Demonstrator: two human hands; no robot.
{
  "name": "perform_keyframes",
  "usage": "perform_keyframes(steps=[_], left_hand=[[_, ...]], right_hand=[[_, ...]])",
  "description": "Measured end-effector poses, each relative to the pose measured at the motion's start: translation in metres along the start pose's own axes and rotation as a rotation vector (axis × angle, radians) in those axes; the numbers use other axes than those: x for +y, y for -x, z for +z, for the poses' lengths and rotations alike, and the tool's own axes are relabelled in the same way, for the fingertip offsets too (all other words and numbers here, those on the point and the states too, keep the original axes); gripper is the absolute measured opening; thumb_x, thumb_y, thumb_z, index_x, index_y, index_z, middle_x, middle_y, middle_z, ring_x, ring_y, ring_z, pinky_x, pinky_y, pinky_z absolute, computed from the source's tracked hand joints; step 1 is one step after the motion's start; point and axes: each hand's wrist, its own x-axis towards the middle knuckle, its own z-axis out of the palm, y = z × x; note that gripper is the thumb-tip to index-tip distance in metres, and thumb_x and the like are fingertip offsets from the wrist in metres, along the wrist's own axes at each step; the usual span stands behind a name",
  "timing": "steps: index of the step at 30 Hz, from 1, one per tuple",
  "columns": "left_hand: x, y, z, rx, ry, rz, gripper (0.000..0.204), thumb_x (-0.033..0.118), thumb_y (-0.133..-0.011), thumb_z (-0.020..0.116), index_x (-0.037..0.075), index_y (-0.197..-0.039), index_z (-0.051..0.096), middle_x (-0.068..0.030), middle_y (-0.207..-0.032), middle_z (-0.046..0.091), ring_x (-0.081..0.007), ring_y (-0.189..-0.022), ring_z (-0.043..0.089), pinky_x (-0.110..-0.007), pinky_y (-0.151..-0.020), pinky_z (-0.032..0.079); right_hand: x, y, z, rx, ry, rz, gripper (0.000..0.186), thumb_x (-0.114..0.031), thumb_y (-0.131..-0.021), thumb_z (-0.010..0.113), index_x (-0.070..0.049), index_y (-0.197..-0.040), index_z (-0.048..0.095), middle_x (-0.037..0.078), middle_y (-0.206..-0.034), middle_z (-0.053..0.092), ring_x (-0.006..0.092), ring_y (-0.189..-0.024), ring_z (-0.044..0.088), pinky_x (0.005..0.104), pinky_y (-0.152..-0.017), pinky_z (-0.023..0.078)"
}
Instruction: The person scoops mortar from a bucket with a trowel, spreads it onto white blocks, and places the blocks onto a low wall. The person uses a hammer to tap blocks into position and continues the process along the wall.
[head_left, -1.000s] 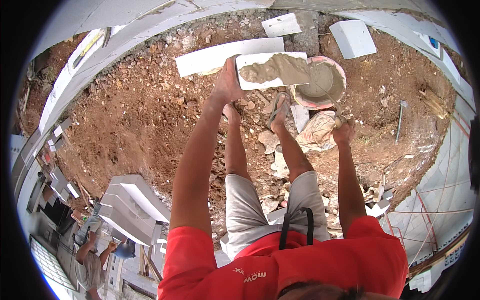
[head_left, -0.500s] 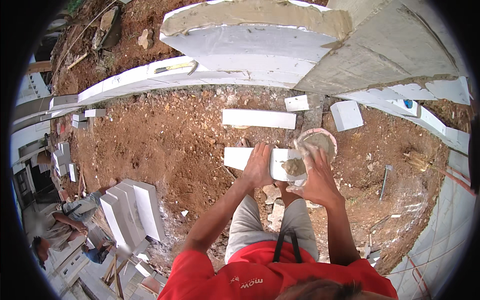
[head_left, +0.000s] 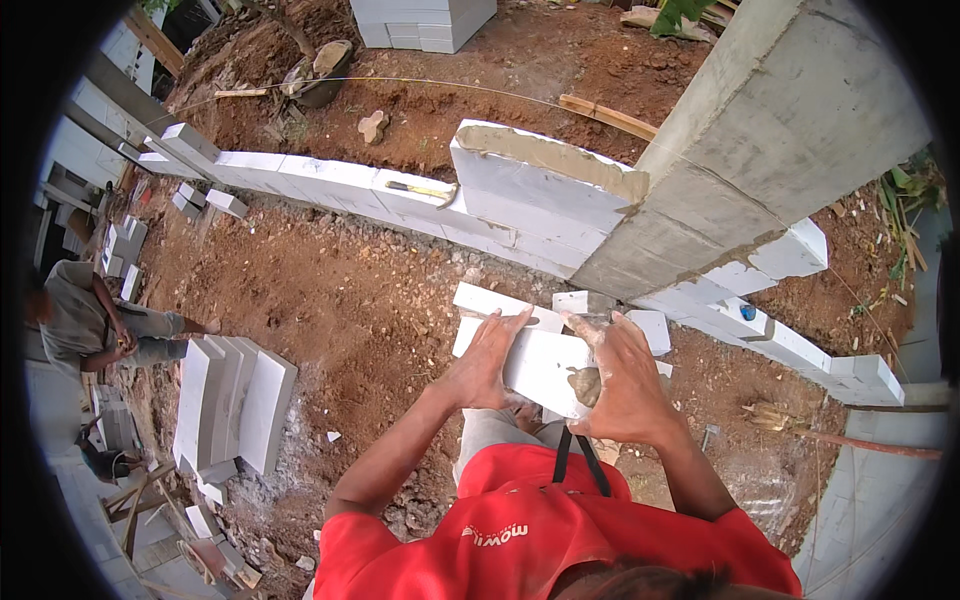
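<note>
White block [head_left: 545,368], gripped by left hand [head_left: 481,368] and right hand [head_left: 628,388], has partly hidden ends.

Right hand [head_left: 630,385] now on white block [head_left: 545,370]

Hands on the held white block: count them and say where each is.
2: the left hand at the left end of the white block, the right hand at its right end, beside the lump of mortar.
</note>
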Motion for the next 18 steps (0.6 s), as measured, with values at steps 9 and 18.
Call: perform_keyframes(steps=[9, 18], left_hand=[[-0.101, -0.051, 0.135, -0.253, 0.240, 0.027, 0.101, 0.035, -0.054, 0.094, 0.001, -0.135, 0.044, -0.0233, -0.123, 0.054, -0.0450, -0.118, 0.054, -0.053, -0.111, 0.040], [-0.078, -0.086, -0.080, -0.224, -0.106, 0.076, 0.095, 0.033, -0.052, 0.091, 0.003, -0.134, 0.053, -0.0195, -0.125, 0.057, -0.0376, -0.123, 0.053, -0.049, -0.113, 0.038]], right_hand=[[0.032, 0.024, 0.001, -0.061, 0.088, 0.402, 0.124, -0.020, -0.046, 0.093, -0.016, -0.157, 0.039, 0.022, -0.147, 0.051, 0.0474, -0.144, 0.039, 0.0531, -0.121, 0.032], [0.053, 0.002, -0.026, 0.005, -0.050, 0.536, 0.126, -0.014, -0.046, 0.092, -0.013, -0.159, 0.035, 0.021, -0.152, 0.046, 0.0475, -0.145, 0.035, 0.0529, -0.123, 0.030]])
